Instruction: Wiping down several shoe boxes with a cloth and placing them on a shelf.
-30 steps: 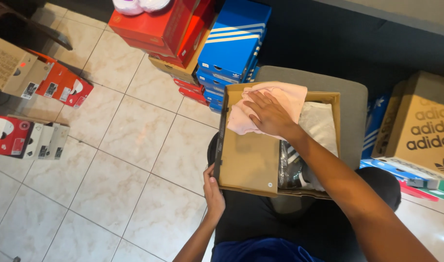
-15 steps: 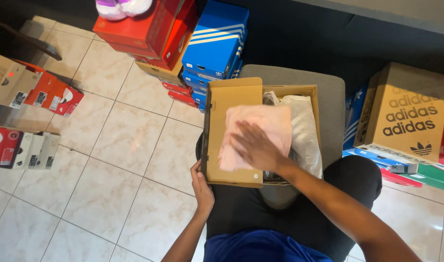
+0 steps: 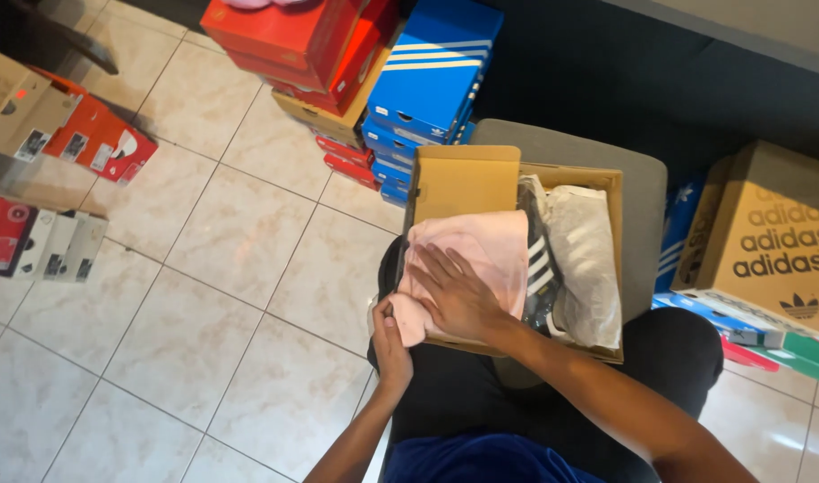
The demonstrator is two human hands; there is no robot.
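Pink tissue paper (image 3: 467, 259): soft, lightly creased sheet, folded flat over the left half of an open brown cardboard shoebox (image 3: 606, 179) on the person's lap; its near-left corner spills over the box edge.

Left hand (image 3: 391, 344): fingers together, held upright against the near-left outside corner of the box, touching the overhanging paper corner. Can't tell whether it pinches the paper or only steadies the box.

Right hand (image 3: 458, 295): palm down, fingers spread, pressed flat on top of the paper, forearm coming in from lower right.

So the paper sits under the right hand, just above the left.

Right half of box: black shoe with white stripes (image 3: 539, 268), beside it a shoe wrapped in white paper (image 3: 588, 259). Box flap (image 3: 463, 179) stands open at the far side.

Beyond, on tiled floor (image 3: 230, 241): stacked blue boxes (image 3: 427, 80), red boxes (image 3: 293, 36); more red boxes (image 3: 96, 139) far left, brown box (image 3: 776, 233) to the right.
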